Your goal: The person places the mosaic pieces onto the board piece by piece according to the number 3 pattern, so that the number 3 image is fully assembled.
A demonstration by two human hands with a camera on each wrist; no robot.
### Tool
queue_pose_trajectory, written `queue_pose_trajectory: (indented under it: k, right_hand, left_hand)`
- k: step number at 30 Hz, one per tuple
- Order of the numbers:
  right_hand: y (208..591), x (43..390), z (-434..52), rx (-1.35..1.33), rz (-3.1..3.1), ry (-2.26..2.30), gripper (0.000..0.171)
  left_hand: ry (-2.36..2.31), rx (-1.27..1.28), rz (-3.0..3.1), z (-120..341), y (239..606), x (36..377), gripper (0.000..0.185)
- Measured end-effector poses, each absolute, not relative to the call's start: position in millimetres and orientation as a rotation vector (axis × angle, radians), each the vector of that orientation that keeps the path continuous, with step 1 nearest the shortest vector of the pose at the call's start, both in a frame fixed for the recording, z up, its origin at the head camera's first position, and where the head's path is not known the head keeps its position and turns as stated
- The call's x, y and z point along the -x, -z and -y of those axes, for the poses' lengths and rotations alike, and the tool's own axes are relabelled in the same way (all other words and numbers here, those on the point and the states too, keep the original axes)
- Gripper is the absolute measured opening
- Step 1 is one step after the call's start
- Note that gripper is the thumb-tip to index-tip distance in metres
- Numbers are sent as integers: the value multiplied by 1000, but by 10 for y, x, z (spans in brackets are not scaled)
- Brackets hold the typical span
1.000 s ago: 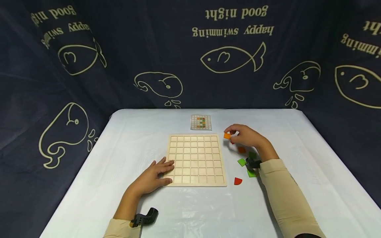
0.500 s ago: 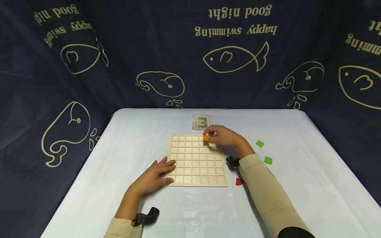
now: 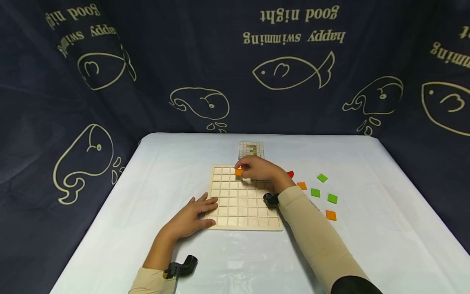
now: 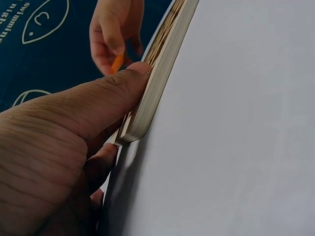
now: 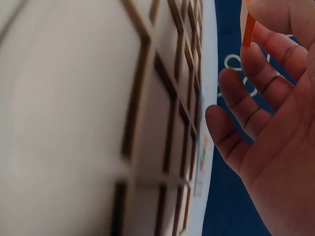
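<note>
Over the board [image 3: 238, 210]: the right hand [image 3: 258, 168] pinches an orange tile [image 3: 238, 172] between thumb and finger, above the far squares.
Left hand [image 3: 191, 218]: lies loose, fingers spread on the board's left side, which should help stop it sliding.
Orange tile: best to lay it flat, match its sides to one square, then let go gently.
</note>
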State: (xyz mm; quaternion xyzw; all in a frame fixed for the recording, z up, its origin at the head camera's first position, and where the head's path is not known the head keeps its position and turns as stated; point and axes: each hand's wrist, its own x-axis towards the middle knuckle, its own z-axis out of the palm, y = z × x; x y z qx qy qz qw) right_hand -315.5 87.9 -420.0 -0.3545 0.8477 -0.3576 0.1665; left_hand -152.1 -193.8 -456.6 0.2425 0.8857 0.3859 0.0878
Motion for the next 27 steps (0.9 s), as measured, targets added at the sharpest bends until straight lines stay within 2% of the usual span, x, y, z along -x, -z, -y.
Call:
queue_pose_trajectory:
  k: [14, 27]
  right_hand:
    - [4320, 3146, -688, 952, -2431, 959, 32]
    - [4333, 3157, -654, 1032, -2481, 843, 31]
  left_hand:
    - [-1132, -719, -2637, 1921, 4555, 1535, 59]
    - [-1131, -723, -2641, 1932, 4552, 1524, 60]
